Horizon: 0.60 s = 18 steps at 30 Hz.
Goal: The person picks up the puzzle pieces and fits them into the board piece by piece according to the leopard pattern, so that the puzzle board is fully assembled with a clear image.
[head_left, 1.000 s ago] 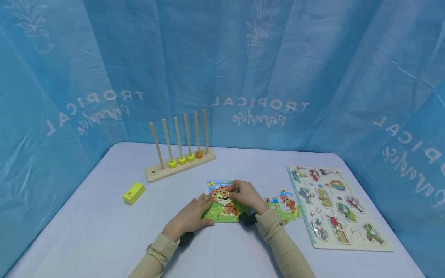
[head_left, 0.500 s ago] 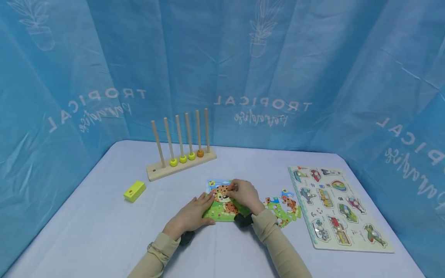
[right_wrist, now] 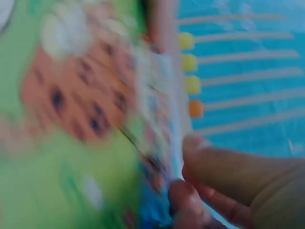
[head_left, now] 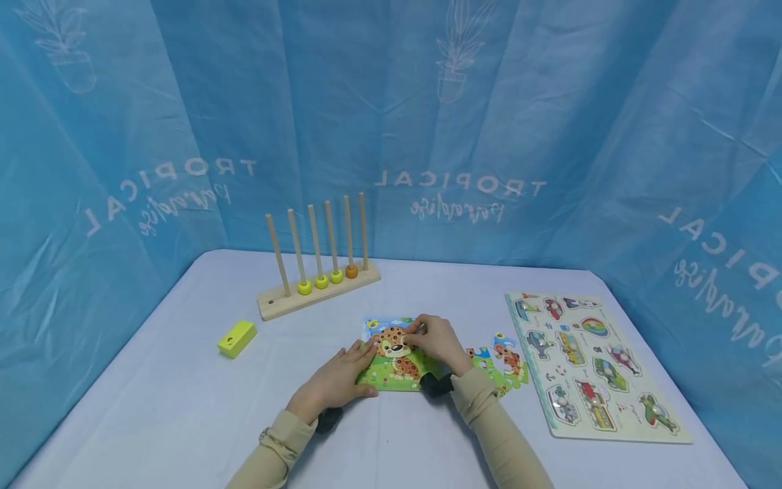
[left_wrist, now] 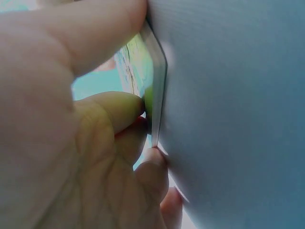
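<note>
Here at the front middle of the white table (head_left: 391,448) lies the leopard puzzle (head_left: 400,369), flat, with a hand on either side of it. The left hand (head_left: 334,380) lies spread and relaxed, straight fingertips touching the puzzle's left side, the thumb out at the near left corner; the left wrist view catches the pale board edge right alongside those fingers. Over on the other side, the right hand (head_left: 438,341) arches above the puzzle's right part, thumb and forefinger narrow beside the leopard's face; whether a piece sits between them I cannot tell, and the right wrist view is blurred. Just right of the puzzle, loose puzzle pieces (head_left: 512,361) lie near the right forearm, one with more spotted leopard on it. Beyond them rests a knobbed vehicle board (head_left: 632,429), flat near the table's right edge. At the back left, a wooden peg stand (head_left: 293,308) carries six upright pegs, with three yellow beads (head_left: 321,282) and one orange bead (head_left: 351,272) down low. Nearer the left side sits a yellow block (head_left: 237,338), and behind everything hangs a blue curtain (head_left: 391,129) with white lettering.
</note>
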Motion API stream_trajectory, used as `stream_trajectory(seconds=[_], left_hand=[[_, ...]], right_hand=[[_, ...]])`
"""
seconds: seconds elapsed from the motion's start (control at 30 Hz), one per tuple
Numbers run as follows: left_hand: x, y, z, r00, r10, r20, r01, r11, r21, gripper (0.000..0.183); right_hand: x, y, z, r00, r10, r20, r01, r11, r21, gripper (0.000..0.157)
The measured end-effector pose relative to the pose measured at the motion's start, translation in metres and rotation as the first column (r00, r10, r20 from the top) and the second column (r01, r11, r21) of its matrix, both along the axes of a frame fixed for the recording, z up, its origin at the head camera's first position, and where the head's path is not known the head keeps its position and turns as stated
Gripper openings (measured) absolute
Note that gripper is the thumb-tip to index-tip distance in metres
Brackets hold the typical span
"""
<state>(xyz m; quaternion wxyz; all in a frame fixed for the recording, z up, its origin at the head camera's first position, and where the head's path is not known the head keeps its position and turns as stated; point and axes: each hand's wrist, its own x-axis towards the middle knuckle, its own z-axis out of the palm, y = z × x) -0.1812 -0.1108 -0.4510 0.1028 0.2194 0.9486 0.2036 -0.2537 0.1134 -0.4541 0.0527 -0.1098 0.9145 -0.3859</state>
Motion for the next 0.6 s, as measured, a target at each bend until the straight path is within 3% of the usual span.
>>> stream_trajectory(seconds=[0.1, 0.23, 0.33, 0.47, 0.6], left_hand=[[0.001, -0.001, 0.001, 1.000, -0.005, -0.002, 0.005, 1.000, 0.007, 0.078], [0.002, -0.002, 0.003, 1.000, -0.009, -0.012, 0.009, 1.000, 0.012, 0.078], [0.002, -0.002, 0.005, 1.000, -0.001, -0.010, 0.001, 1.000, 0.011, 0.077], [0.002, 0.000, 0.005, 1.000, 0.010, -0.004, -0.010, 1.000, 0.013, 0.077], [0.003, 0.001, 0.003, 1.000, 0.005, 0.000, -0.005, 1.000, 0.016, 0.076]], right_hand=[[-0.003, 0.027, 0.004, 1.000, 0.004, 0.011, -0.004, 1.000, -0.028, 0.015], [-0.004, 0.072, 0.009, 1.000, -0.025, 0.006, 0.025, 0.999, 0.022, 0.019], [0.003, 0.105, 0.012, 1.000, 0.003, 0.016, -0.004, 0.999, 0.044, 0.023], [0.017, 0.137, 0.014, 0.993, 0.110, 0.050, -0.112, 0.993, 0.037, 0.039], [0.025, 0.148, 0.013, 0.977, 0.206, 0.048, -0.208, 0.977, 0.053, 0.054]])
